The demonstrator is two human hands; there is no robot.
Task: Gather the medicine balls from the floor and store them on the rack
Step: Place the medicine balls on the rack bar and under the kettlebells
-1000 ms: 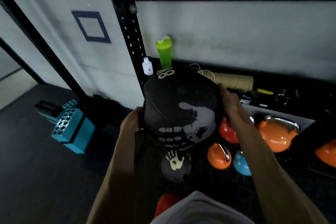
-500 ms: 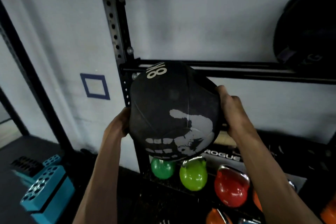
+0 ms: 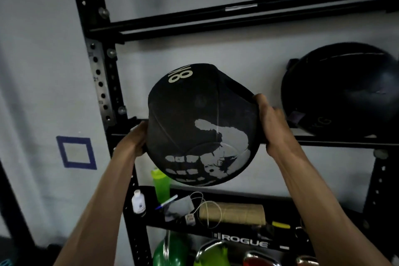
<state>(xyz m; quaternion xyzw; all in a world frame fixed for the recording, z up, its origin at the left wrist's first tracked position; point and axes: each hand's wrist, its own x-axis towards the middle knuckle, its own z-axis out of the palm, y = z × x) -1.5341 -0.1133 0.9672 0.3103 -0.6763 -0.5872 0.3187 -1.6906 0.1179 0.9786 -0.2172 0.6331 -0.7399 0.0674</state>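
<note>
Ball (image 3: 200, 123): black, marked 8, white handprint; held up before the rack's (image 3: 103, 84) middle rails.
Left hand (image 3: 136, 138): clasps its left side, fingers curled behind, hidden.
Right hand (image 3: 274, 123): clasps its right side, thumb in front, fingers behind.
Second ball (image 3: 339, 90): on the rails, right, apart.

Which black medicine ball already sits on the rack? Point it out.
The plain ball at the right, resting on the rack. The handprint ball is in the air, held by left hand and right hand.
</note>
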